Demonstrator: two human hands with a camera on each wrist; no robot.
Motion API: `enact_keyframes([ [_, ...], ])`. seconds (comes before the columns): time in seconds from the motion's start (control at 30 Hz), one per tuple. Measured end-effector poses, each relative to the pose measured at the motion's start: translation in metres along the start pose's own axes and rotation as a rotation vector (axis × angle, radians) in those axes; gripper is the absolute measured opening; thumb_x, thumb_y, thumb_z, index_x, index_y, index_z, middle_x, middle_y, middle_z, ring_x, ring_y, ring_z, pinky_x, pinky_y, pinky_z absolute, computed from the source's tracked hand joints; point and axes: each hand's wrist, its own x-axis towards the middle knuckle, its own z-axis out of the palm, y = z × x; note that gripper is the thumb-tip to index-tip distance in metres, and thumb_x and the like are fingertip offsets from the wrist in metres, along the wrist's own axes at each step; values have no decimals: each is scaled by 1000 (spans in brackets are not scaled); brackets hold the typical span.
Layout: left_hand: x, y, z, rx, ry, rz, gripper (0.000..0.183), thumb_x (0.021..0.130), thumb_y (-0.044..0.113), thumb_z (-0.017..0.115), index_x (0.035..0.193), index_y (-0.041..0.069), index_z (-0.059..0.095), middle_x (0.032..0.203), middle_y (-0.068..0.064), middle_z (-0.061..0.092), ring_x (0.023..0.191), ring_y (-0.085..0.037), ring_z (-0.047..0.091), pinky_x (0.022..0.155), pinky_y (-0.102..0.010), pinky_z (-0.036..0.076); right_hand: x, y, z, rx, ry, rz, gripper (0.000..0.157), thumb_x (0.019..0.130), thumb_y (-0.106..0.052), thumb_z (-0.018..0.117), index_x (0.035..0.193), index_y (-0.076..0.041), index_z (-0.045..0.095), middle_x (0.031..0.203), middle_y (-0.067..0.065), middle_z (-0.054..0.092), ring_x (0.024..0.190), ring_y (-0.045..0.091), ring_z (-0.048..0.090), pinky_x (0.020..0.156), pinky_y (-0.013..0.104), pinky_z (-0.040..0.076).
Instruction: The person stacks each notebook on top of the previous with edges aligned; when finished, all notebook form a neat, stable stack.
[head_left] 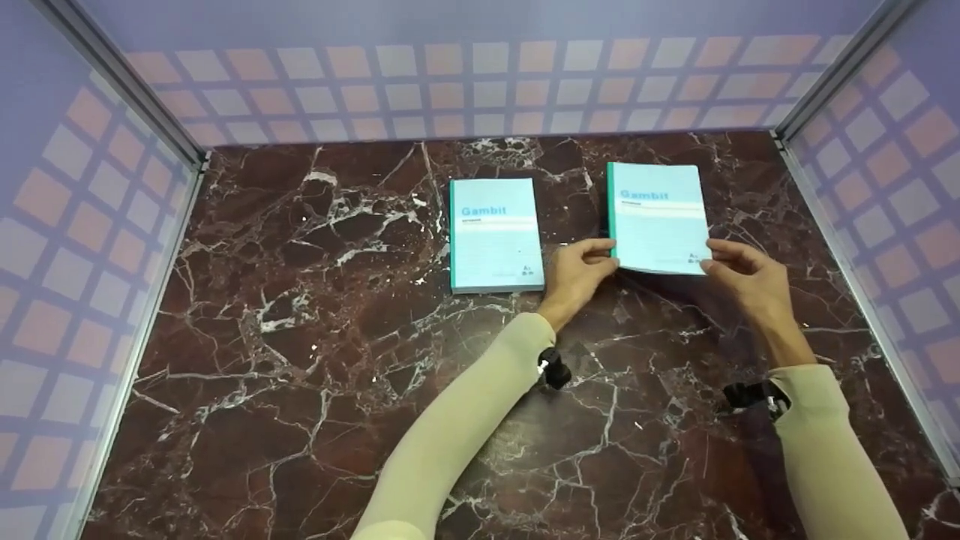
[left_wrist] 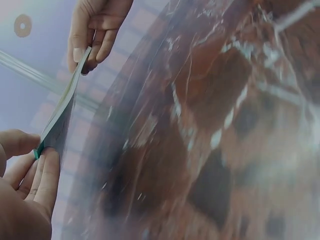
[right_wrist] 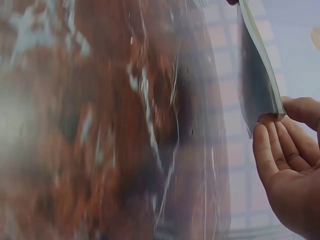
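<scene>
Both hands hold a light blue notebook [head_left: 658, 225] with a green spine, raised over the table in the wrist views. My left hand [head_left: 577, 274] pinches its spine edge near the lower left corner, thumb on top and fingers beneath. At the lower right corner, my right hand [head_left: 754, 281] pinches the opposite edge the same way. In the right wrist view, the fingers [right_wrist: 267, 150] lie under the notebook's dark underside [right_wrist: 255, 80]. A second notebook [head_left: 495, 240] of the same look lies on the table, just left of my left hand.
The dark red marbled tabletop [head_left: 247, 420] has a glossy surface with white veins. Purple panels with pink and white squares stand at the back [head_left: 480, 67], left [head_left: 67, 225] and right [head_left: 900, 172], joined by metal corner posts. A small camera is strapped to each wrist.
</scene>
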Motion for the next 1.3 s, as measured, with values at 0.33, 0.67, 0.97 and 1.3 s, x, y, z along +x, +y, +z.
enact_keyframes([
  [0.33,-13,-4,-48,36,33,35,28,94,6,82,122,8,80,107,0,80,94,-6,73,83,-21,60,-7,-26,46,87,-11,-74,40,96,-1,78,133,11,68,108,9,74,92,8,69,81,15,57],
  [0.67,-28,-1,-93,5,89,23,29,92,2,82,121,5,80,106,-3,80,95,-13,74,83,-24,62,-6,-36,95,186,-12,-119,39,92,8,78,129,14,68,116,21,72,95,11,69,82,17,59],
  [0.97,-36,-4,-129,57,150,48,28,92,1,82,119,3,80,109,-9,79,97,-18,75,84,-25,62,0,-35,131,204,-49,-157,38,91,3,82,127,7,73,114,25,70,93,11,70,80,18,58],
  [1.3,-46,-10,-162,48,213,30,28,92,-1,82,120,1,79,109,-13,79,99,-23,76,84,-28,63,-12,-68,167,202,-83,-149,38,92,10,77,128,16,67,115,34,68,94,15,68,83,19,58],
])
